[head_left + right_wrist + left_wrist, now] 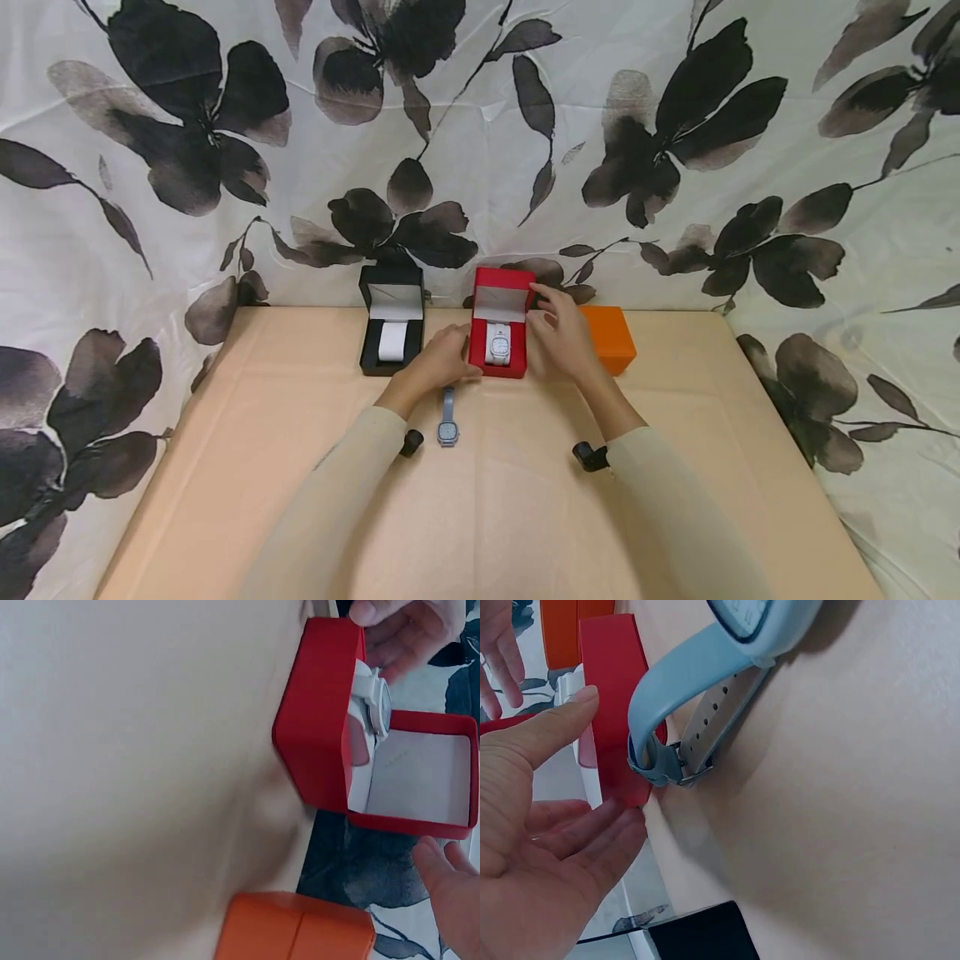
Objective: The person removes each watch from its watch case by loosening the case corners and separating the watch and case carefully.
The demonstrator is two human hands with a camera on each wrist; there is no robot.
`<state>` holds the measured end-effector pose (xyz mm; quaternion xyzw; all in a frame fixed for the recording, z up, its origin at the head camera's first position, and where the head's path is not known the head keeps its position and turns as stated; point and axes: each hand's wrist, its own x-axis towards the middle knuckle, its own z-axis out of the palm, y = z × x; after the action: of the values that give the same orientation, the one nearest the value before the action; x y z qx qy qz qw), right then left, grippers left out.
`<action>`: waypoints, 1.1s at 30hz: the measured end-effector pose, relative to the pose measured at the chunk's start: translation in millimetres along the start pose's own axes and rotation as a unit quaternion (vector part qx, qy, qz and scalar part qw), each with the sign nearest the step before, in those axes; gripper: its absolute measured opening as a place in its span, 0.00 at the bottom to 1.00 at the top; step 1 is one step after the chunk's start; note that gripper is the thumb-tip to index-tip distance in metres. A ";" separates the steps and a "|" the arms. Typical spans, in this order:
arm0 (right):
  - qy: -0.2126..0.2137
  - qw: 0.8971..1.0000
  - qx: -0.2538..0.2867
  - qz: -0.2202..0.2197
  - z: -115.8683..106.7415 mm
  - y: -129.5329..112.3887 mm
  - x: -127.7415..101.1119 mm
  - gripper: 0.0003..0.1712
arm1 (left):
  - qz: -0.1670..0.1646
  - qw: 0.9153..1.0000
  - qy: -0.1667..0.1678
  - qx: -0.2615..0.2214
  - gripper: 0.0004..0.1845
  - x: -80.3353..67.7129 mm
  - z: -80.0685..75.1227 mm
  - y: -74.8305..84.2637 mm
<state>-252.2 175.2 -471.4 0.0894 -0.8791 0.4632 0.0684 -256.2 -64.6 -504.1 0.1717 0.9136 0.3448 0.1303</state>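
Observation:
A red watch box stands with its lid raised, a white watch on the cushion inside. My left hand grips its near left corner, thumb at the front edge and fingers along the side in the left wrist view. My right hand is at the right of the box, its fingertips at the edge of the raised lid; its fingers look loosely bent. Close in front of the left hand lies a light blue watch, its strap buckled into a loop.
Left of the red box is a black watch box, lid up, holding a white cushion. An orange box, lid down, sits behind the right hand. Floral cloth hangs along the back edge of the peach-covered table.

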 end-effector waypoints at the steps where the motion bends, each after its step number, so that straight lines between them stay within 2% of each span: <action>1: 0.006 1.000 0.007 0.002 1.0 0.1 -2.2 0.30 | 0.003 1.000 0.001 0.003 0.45 -0.8 -0.2 0.4; 7: 0.029 0.998 0.045 0.021 7.2 3.0 -15.7 0.27 | 0.019 1.000 0.015 0.009 0.46 -5.8 -3.4 5.8; 11: 0.020 0.997 0.054 0.049 13.1 8.6 -22.2 0.26 | 0.020 0.999 0.017 0.018 0.45 -9.4 -6.8 11.3; 19: -0.028 0.997 0.027 0.073 24.3 21.8 -32.7 0.30 | 0.021 0.997 0.001 0.076 0.46 -9.2 -11.4 19.7; 25: -0.058 0.994 0.002 0.088 29.6 29.0 -38.1 0.34 | 0.058 0.992 0.000 0.116 0.44 -5.1 -14.0 27.1; 28: -0.067 0.994 -0.007 0.084 30.9 31.2 -38.9 0.34 | 0.072 0.989 -0.005 0.128 0.44 -3.3 -14.6 30.9; 33: -0.078 0.994 -0.022 0.069 32.4 34.6 -39.0 0.35 | 0.074 0.988 -0.018 0.132 0.44 -0.1 -14.3 34.0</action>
<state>-223.1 171.2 -525.4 0.0627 -0.8956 0.4393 -0.0306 -253.6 -49.1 -470.8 0.2603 0.9334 0.2271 0.0974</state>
